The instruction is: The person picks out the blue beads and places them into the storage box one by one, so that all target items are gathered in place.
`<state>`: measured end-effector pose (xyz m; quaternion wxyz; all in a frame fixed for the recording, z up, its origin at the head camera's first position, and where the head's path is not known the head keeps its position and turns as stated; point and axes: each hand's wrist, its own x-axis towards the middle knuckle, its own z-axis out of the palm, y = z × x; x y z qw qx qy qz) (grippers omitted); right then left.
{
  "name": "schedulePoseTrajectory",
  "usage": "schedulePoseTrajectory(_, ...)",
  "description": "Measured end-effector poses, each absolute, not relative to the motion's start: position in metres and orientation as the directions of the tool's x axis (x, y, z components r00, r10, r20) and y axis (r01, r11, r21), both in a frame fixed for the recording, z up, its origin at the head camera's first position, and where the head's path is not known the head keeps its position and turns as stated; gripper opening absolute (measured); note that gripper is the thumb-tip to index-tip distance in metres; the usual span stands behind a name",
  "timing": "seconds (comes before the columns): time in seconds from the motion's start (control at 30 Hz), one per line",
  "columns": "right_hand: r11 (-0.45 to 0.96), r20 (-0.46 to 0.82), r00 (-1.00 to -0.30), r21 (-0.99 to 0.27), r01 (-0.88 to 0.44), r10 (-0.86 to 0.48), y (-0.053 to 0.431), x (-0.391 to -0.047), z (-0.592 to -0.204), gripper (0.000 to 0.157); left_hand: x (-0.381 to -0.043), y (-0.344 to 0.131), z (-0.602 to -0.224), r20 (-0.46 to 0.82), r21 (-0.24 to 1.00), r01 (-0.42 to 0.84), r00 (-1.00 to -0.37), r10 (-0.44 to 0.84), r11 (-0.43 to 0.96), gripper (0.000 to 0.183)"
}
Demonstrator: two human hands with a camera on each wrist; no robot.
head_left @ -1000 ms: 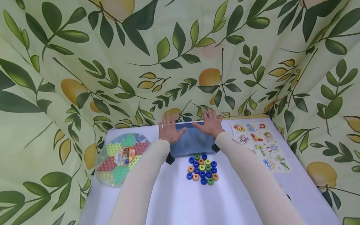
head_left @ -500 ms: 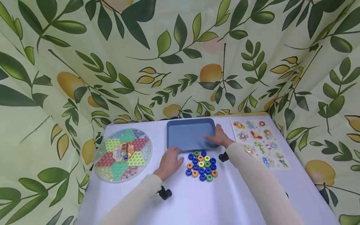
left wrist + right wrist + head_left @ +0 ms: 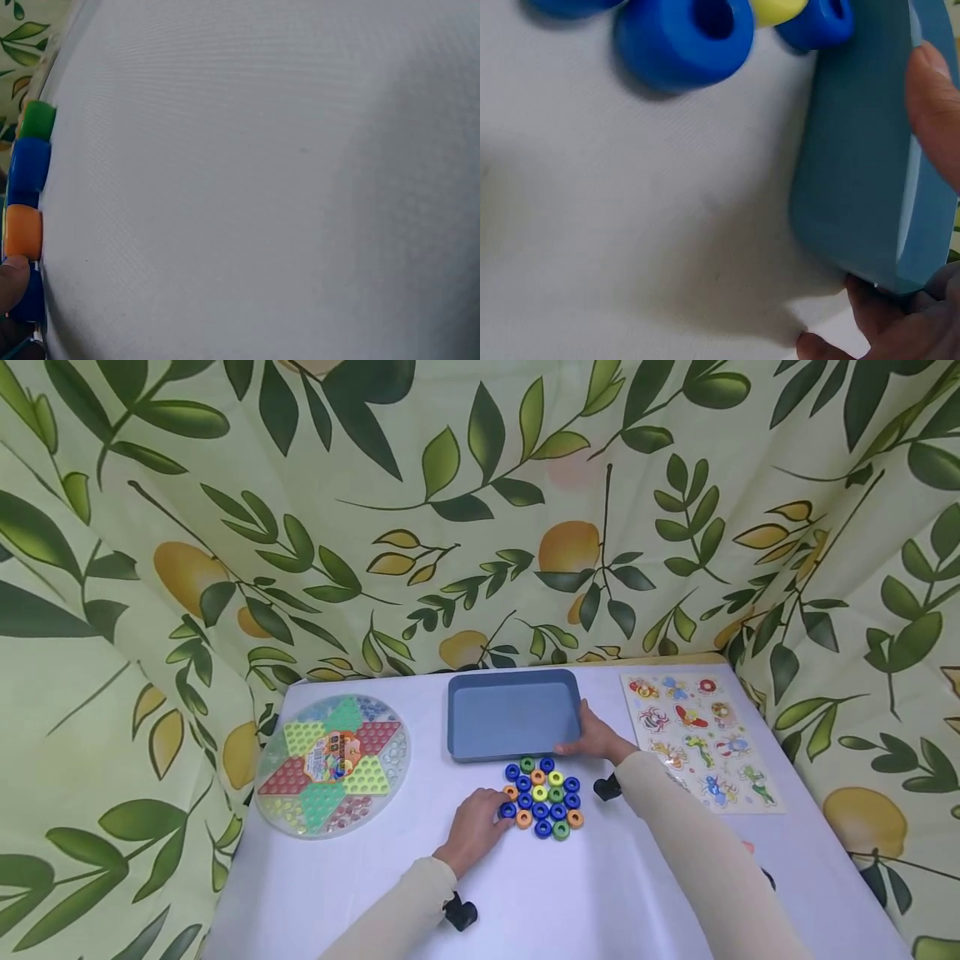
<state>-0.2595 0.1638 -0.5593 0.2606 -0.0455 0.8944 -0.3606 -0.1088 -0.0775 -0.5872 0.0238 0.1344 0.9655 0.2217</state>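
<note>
A blue-grey rectangular tray [image 3: 513, 714] lies at the back of the table. My right hand [image 3: 597, 739] grips its front right corner; in the right wrist view the thumb [image 3: 934, 105] lies over the rim and the other fingers are curled at the outer wall. In front of the tray, chunky rings in blue, orange, yellow and green [image 3: 540, 793] lie close together. My left hand [image 3: 474, 831] is at the cluster's front left and pinches a blue ring [image 3: 507, 811]. In the left wrist view its thumb presses that ring [image 3: 31, 298], beside an orange one [image 3: 24, 232].
A round Chinese checkers board [image 3: 332, 766] with a coloured star lies at the left. On the right is a sheet of insect pictures [image 3: 701, 743]. A leaf-patterned curtain [image 3: 480, 527] rises behind the white table [image 3: 555, 902].
My hands have come off the tray's middle. The right has moved to its front right corner, while the left has come down past the front edge to a blue ring.
</note>
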Motion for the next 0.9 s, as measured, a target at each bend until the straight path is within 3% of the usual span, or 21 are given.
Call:
schedulePoseTrajectory(0.27, 0.789, -0.429, -0.878, -0.606, 0.104, -0.214, 0.174, -0.256, -0.559, 0.128, -0.122, -0.083, -0.583, 0.035, 0.544, 0.209, -0.973, 0.227, 0.813, 0.031)
schedulePoseTrajectory(0.47, 0.788, -0.415, -0.895, -0.601, 0.133, -0.166, 0.186, -0.253, -0.565, 0.128, -0.187, -0.098, -0.558, 0.098, 0.587, 0.192, -0.981, 0.166, 0.787, 0.027)
schedulePoseTrajectory(0.63, 0.774, -0.395, -0.903, -0.621, 0.126, -0.170, 0.183, -0.255, -0.570, 0.128, -0.241, -0.110, -0.541, 0.027, 0.599, 0.078, -0.997, 0.077, 0.797, 0.028)
schedulePoseTrajectory(0.9, 0.771, -0.371, -0.909, -0.630, 0.097, -0.188, 0.169, -0.253, -0.573, 0.130, -0.273, -0.126, -0.537, -0.013, 0.571, 0.056, -0.997, 0.077, 0.819, 0.031)
